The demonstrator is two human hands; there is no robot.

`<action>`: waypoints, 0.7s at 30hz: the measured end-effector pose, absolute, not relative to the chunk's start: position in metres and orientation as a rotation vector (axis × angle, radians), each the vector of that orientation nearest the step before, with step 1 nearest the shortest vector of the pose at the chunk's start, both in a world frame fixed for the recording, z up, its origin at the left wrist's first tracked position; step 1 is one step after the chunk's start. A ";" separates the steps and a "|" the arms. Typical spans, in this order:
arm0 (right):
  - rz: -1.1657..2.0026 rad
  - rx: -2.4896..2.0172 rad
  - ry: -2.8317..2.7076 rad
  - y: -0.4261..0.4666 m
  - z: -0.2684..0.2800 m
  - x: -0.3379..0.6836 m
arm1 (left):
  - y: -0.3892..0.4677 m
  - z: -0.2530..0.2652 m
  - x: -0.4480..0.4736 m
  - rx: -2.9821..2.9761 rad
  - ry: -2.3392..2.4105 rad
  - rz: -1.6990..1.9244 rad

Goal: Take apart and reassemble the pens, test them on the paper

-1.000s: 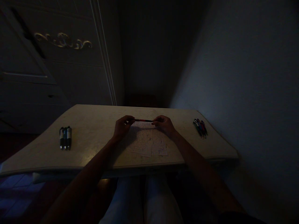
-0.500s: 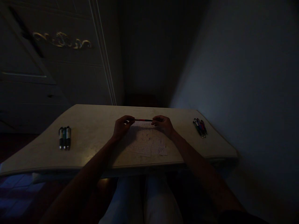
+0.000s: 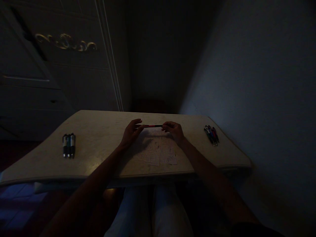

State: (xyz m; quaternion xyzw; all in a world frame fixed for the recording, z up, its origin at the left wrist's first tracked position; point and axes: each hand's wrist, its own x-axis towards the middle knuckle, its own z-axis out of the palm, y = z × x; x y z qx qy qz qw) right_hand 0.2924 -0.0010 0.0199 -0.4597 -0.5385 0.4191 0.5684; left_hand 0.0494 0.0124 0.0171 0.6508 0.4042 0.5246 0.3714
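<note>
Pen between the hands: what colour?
The pen is red along its middle and black toward the right hand; best seen in the head view, though dim.

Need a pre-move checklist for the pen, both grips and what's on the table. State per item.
1. Right grip on the pen: ok, fingertips pinch its right end.
2. Left grip secure: cannot tell; it is at the pen's left end, one finger raised.
3. Pen roughly level: ok.
4. Three pens at left apart from the left grip: ok.
5. Pen cluster at right apart from the right grip: ok.
6. Writing on the papers readable: not ok, too dim and small.
</note>
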 end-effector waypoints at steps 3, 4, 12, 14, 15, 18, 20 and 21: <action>0.974 -1.070 -1.266 -0.001 0.020 0.292 | 0.012 0.018 0.049 1.715 1.141 1.332; 0.974 -1.065 -1.265 -0.002 0.020 0.292 | 0.012 0.019 0.049 1.732 1.166 1.320; 0.956 -1.082 -1.245 -0.001 0.021 0.293 | 0.012 0.020 0.046 1.811 1.068 1.315; 0.957 -1.081 -1.248 -0.001 0.021 0.292 | 0.011 0.020 0.046 1.850 1.033 1.354; 0.959 -1.081 -1.254 -0.001 0.021 0.292 | 0.011 0.020 0.047 1.856 1.025 1.365; 0.948 -1.089 -1.261 -0.001 0.021 0.292 | 0.010 0.020 0.048 1.811 1.077 1.375; 0.937 -1.095 -1.255 -0.001 0.021 0.291 | 0.010 0.020 0.049 1.786 1.144 1.357; 0.935 -1.095 -1.252 0.000 0.021 0.291 | 0.010 0.020 0.049 1.791 1.169 1.329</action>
